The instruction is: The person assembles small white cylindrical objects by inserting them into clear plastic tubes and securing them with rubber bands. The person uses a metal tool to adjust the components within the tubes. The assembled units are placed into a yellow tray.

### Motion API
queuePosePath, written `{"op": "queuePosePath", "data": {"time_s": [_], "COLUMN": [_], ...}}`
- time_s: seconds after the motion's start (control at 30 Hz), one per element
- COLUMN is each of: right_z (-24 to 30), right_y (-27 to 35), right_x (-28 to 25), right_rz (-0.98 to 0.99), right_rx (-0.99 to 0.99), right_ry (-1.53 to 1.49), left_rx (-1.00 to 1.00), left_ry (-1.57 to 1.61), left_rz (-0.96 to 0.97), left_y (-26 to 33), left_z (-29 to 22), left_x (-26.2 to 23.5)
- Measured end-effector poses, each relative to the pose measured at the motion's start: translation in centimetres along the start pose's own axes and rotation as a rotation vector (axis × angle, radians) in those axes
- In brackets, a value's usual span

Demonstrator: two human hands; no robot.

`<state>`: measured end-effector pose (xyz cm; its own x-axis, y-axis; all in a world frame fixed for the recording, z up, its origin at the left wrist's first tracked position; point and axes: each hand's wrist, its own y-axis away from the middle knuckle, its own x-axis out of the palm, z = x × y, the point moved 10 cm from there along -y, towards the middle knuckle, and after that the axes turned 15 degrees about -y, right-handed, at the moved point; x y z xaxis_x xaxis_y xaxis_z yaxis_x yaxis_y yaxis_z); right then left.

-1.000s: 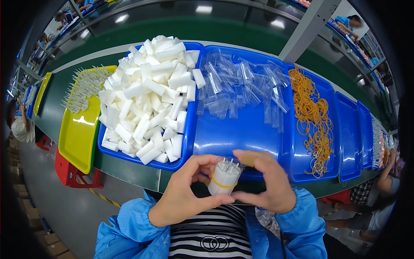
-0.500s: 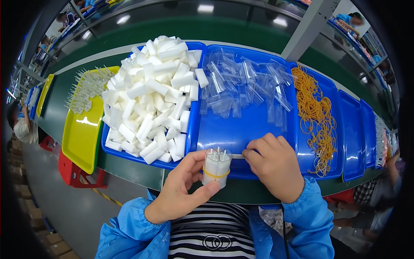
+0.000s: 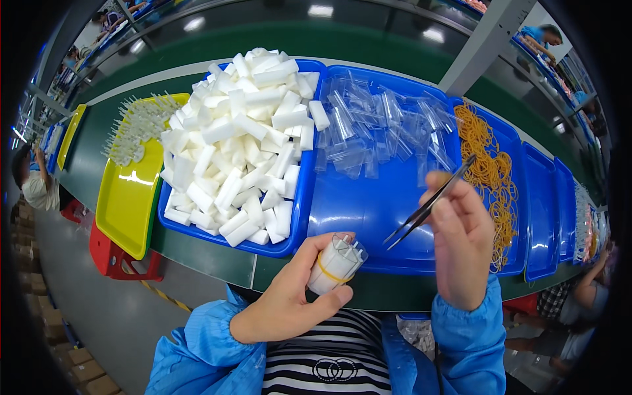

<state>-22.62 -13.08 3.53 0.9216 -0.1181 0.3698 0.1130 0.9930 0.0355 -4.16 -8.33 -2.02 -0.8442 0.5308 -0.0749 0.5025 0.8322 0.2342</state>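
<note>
In my left hand point(image 3: 286, 306), fingers and thumb wrap a bundle of white foam pieces point(image 3: 327, 276) inside clear plastic film, with a yellow rubber band round it. Several thin pale stems stick up at its tilted top. Dark tweezers point(image 3: 431, 205) are held between the thumb and fingers of my right hand point(image 3: 461, 243), their parted tips pointing down and left, clear of the bundle. Behind my hands stand a blue tray point(image 3: 349, 230) with clear plastic sleeves point(image 3: 368, 125) and another heaped with white foam blocks point(image 3: 237, 145).
Orange rubber bands point(image 3: 490, 171) lie in a blue tray on the right, with further blue trays point(image 3: 541, 204) beyond. On the left, a yellow tray point(image 3: 125, 210) carries small pale stemmed parts point(image 3: 138, 125). A red stool point(image 3: 122, 260) stands below the table edge. A grey post point(image 3: 484, 49) rises behind the trays.
My right hand has drawn up and right, away from the bundle's top, bringing the tweezers into plain view. The bundle in my left hand has tilted to the right and dropped slightly.
</note>
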Motion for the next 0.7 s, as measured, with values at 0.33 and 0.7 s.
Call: {"op": "queuePosePath", "data": {"time_s": [0.33, 0.7], "right_z": [0.4, 1.4], "right_y": [1.8, 2.4], "right_x": [3.7, 5.5], "right_rz": [0.246, 0.423], "right_rx": [-0.046, -0.228], "right_ry": [0.012, 0.411], "left_rx": [-0.006, -0.022], "left_ry": [-0.051, -0.014], "left_rz": [-0.011, -0.015], "left_y": [0.0, 0.0], "left_z": [-0.1, 0.3], "left_x": [-0.1, -0.1]}}
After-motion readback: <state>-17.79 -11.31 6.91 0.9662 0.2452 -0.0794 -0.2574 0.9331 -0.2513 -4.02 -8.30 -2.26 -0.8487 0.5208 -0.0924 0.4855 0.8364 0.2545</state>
